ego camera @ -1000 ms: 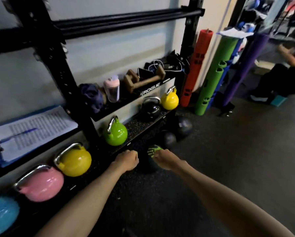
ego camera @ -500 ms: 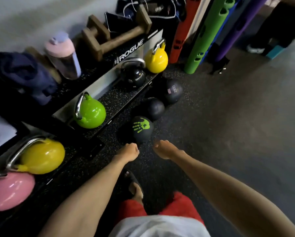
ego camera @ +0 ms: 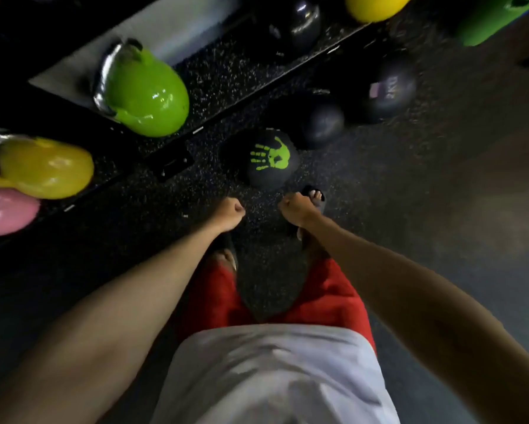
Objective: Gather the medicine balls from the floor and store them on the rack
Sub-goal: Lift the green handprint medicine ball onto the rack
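Hands: my left hand and right hand, both clenched, empty.
Ball: handprint ball on floor, just beyond them, near rack.
Handling: probably heavy, grippy; I'd cup both sides, low.

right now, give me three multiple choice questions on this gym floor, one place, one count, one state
1. Where is the handprint ball? A on a bench; B on the floor; C in a hand.
2. How many medicine balls lie on the floor? A one; B five; C three.
3. What do the left hand and right hand hold? A nothing; B a kettlebell; C one ball each.
1 B: it rests on the floor beside the rack.
2 C: the handprint ball, a plain black ball and a labelled ball.
3 A: both are curled, empty, short of the ball.
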{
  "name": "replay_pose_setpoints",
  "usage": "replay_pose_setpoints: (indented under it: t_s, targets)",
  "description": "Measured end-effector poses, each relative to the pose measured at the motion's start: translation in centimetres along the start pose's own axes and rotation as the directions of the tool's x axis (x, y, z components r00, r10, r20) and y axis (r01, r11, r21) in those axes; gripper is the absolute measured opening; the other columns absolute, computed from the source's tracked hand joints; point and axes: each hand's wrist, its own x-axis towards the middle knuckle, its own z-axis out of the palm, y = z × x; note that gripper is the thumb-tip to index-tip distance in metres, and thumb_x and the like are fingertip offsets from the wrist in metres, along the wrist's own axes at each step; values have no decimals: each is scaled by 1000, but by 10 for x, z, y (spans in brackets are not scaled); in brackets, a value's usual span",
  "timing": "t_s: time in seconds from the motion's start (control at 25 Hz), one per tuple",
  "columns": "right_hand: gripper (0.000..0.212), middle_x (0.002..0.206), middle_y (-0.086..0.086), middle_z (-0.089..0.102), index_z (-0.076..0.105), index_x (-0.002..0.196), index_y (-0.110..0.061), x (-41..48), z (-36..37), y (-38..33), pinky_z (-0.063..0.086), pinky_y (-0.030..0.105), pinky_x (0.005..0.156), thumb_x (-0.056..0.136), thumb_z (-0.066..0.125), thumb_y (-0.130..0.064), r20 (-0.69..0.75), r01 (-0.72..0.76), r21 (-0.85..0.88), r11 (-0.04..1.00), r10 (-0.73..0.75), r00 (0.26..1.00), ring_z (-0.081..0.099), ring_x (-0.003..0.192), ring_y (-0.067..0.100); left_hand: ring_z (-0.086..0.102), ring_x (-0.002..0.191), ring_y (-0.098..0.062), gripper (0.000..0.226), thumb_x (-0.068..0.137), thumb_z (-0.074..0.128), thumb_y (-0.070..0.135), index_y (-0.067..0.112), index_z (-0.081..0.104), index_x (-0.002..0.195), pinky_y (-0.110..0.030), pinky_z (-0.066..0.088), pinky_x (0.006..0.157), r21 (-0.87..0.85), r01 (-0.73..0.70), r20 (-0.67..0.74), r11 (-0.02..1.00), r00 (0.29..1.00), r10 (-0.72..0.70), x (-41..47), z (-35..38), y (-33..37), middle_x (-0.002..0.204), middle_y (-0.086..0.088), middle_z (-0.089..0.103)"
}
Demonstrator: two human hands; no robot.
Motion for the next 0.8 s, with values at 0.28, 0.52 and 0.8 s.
replay_pose_setpoints:
  t_s: [0.28, 0.52, 0.8]
  targets:
    - [43, 127, 19, 65, 63, 127, -2, 190, -14, 79, 52, 44, 100, 99, 47, -31, 149, -188, 356, 915, 143, 978, 62, 117, 35, 60, 62, -18, 14, 102, 48, 25, 17, 59, 104, -31, 50, 59, -279, 269, 29, 922, 962, -272, 153, 69, 24, 87, -8, 64]
    - [47, 106, 14, 70, 60, 117, -5, 333, 11, 127, 59, 48, 84, 102, 41, -46, 261, -428, 695, 578, 352, 899, 69, 92, 27, 63, 73, -23, 36, 104, 39, 29, 7, 54, 128, -38, 52, 64, -542, 368, -13, 755, 895, -446, 322, 83, 17, 104, -12, 65]
    - [75, 111, 21, 65, 50, 131, -9, 456, 11, 111, 59, 51, 82, 91, 45, -72, 372, -437, 882, 175, 308, 876, 67, 100, 38, 57, 109, -30, 60, 93, 47, 60, 14, 50, 132, -47, 44, 87, -838, 421, 129, 347, 771, -623, 454, 62, -3, 125, -9, 58]
